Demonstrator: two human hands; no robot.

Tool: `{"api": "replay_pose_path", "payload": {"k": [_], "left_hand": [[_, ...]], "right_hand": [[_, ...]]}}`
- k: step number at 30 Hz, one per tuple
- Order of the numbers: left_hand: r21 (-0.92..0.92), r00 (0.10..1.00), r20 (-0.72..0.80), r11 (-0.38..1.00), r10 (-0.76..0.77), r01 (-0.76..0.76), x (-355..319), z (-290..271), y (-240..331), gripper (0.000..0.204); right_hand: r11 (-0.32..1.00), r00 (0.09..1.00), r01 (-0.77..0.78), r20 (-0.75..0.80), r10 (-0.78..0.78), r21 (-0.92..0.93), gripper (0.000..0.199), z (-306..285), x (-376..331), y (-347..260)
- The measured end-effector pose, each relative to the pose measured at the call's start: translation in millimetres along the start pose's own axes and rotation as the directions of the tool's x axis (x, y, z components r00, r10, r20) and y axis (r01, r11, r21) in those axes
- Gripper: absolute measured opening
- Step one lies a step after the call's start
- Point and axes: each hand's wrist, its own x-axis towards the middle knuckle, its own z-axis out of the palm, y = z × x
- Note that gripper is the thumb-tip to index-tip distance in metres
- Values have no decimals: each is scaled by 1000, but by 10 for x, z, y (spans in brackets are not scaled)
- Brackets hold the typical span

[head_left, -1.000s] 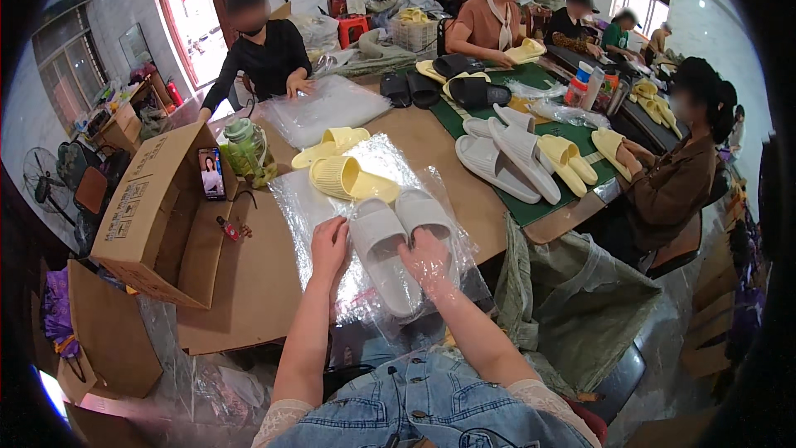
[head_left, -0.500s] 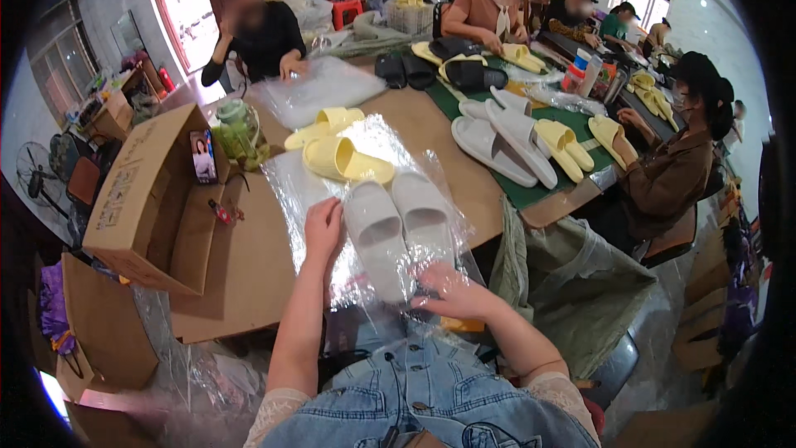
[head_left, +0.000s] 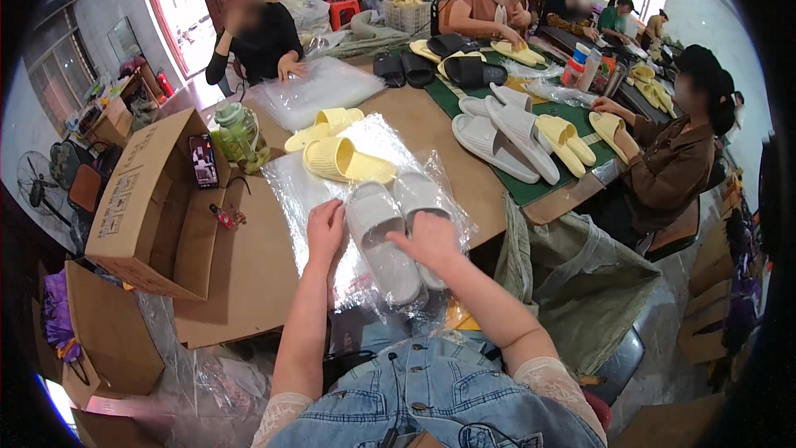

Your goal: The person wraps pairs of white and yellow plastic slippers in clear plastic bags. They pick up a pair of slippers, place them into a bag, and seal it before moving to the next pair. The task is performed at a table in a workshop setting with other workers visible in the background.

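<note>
Near the edge of the brown worktop (head_left: pixel 236 299), on glossy film (head_left: pixel 290 216): the grey slippers (head_left: pixel 375 214), side by side, toes away, apparently inside a clear bag (head_left: pixel 454 220), just short of the yellow slippers (head_left: pixel 347 160). Just shifted from the heel end up onto the right slipper: the right hand (head_left: pixel 433 241), thumb apart from fingers; clamped or merely resting, impossible to say. Hence, probably, steadying the pair rather than working at the bag's near end. Unmoved beside the left slipper: the left hand (head_left: pixel 325 228), fingers bent together, any pinch on film unclear.
</note>
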Motion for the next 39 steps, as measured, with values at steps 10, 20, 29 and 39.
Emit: {"api": "replay_pose_path", "payload": {"k": [10, 20, 29, 39], "left_hand": [[-60, 999, -14, 998, -38, 37, -14, -18, 81, 26], [-1, 999, 39, 1000, -30, 30, -17, 3, 26, 22], [18, 995, 103, 1000, -20, 18, -20, -49, -23, 23], [129, 993, 119, 991, 19, -35, -18, -64, 62, 21]], "right_hand": [[975, 998, -47, -33, 55, 217, 30, 345, 89, 292], [940, 937, -270, -168, 306, 208, 29, -897, -912, 1673], [688, 768, -548, 39, 639, -476, 39, -1910, -1732, 3320], [736, 481, -465, 558, 677, -492, 38, -572, -2202, 3566]]}}
